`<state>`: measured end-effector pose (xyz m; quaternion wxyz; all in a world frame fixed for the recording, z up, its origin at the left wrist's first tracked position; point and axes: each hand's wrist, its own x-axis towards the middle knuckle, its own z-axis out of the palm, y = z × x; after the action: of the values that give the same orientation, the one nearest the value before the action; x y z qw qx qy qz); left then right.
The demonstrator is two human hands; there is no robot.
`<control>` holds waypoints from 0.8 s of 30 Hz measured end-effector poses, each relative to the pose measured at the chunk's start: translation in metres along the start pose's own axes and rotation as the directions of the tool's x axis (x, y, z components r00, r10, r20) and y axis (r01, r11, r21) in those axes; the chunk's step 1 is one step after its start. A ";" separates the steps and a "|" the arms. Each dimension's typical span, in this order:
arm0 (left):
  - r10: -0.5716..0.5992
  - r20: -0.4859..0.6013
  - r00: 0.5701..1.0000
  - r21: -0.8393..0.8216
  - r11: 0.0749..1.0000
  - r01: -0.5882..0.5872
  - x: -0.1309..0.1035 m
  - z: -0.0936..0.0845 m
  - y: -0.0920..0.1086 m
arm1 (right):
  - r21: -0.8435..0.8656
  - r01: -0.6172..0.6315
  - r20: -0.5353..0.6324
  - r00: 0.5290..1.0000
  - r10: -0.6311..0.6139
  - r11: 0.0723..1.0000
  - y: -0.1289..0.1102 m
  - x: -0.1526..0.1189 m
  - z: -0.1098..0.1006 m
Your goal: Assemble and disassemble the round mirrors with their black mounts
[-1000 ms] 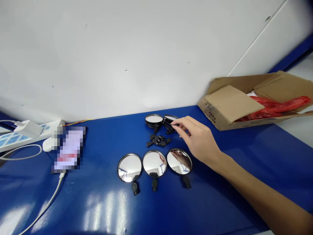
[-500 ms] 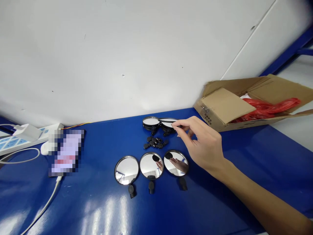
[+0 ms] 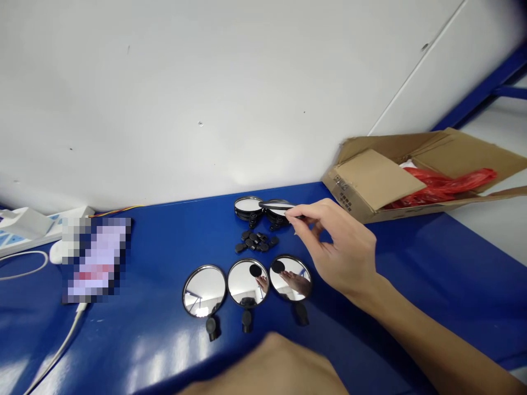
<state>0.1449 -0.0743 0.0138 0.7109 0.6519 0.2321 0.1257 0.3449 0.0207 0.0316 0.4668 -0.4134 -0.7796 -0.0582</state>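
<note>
In the head view, the right hand pinches a thin black disc, seen nearly edge-on; it juts leftward from the fingertips, over the stacked mirrors on the blue surface. The left hand blurs at the bottom edge, well apart from the disc; its grip cannot be told.

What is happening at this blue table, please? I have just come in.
A person's right hand pinches a thin black disc, seen nearly edge-on, probably another mirror, in front of or above two stacks of round mirrors; contact is unclear. Small black parts lie in a loose pile nearer the person. Nearer still, three round mirrors lie in a row, faces up. The left hand is blurred at the bottom edge; nothing can be seen in it.
</note>
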 end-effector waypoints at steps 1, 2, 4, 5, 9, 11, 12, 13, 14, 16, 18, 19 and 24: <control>-0.015 -0.059 0.998 -0.014 1.000 0.014 -0.006 -0.008 0.005 | 0.017 0.005 0.000 1.000 -0.005 1.000 -0.001 0.000 0.000; -0.053 -0.154 0.987 -0.046 0.998 0.047 -0.012 -0.017 0.009 | 0.040 0.016 -0.003 1.000 -0.016 0.999 -0.002 0.000 -0.001; -0.193 -0.461 0.866 -0.181 0.976 0.121 -0.024 -0.037 0.014 | 0.101 0.051 -0.005 0.999 -0.050 0.994 -0.006 0.000 -0.002; -0.209 -0.566 0.797 -0.202 0.973 0.111 -0.030 -0.046 0.014 | 0.136 0.067 -0.002 0.998 -0.068 0.988 -0.008 -0.001 -0.003; -0.118 -0.720 0.684 -0.191 0.981 -0.032 -0.041 -0.072 0.010 | 0.273 0.109 0.047 0.991 -0.126 0.956 -0.019 -0.003 -0.007; -0.131 -0.725 0.676 -0.236 0.969 -0.066 -0.042 -0.075 0.009 | 0.320 0.137 0.079 0.982 -0.170 0.937 -0.023 -0.006 -0.008; -0.144 -0.720 0.679 -0.276 0.957 -0.090 -0.042 -0.075 0.009 | 0.344 0.149 0.095 0.977 -0.193 0.927 -0.025 -0.008 -0.008; -0.159 -0.715 0.681 -0.320 0.940 -0.117 -0.043 -0.073 0.009 | 0.377 0.152 0.124 0.969 -0.212 0.914 -0.027 -0.010 -0.009; -0.166 -0.715 0.679 -0.350 0.926 -0.141 -0.043 -0.071 0.010 | 0.420 0.134 0.164 0.961 -0.221 0.897 -0.029 -0.012 -0.009; -0.153 -0.732 0.664 -0.343 0.925 -0.165 -0.046 -0.067 0.012 | 0.502 0.090 0.248 0.938 -0.242 0.860 -0.033 -0.016 -0.008; -0.077 -0.734 0.675 -0.232 0.962 -0.142 -0.050 -0.065 0.011 | 0.555 0.033 0.316 0.916 -0.247 0.831 -0.038 -0.018 -0.006; -0.015 -0.720 0.694 -0.146 0.981 -0.131 -0.052 -0.065 0.009 | 0.562 -0.013 0.358 0.905 -0.229 0.827 -0.041 -0.019 -0.005; 0.287 -0.588 0.757 0.343 0.935 -0.089 -0.056 -0.072 -0.006 | 0.541 -0.254 0.500 0.863 -0.064 0.802 -0.052 -0.023 -0.001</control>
<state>0.0600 -0.0393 0.0141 0.4708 0.6904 0.4045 0.3716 0.3144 -0.0276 0.0299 0.3583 -0.2884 -0.8288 0.3188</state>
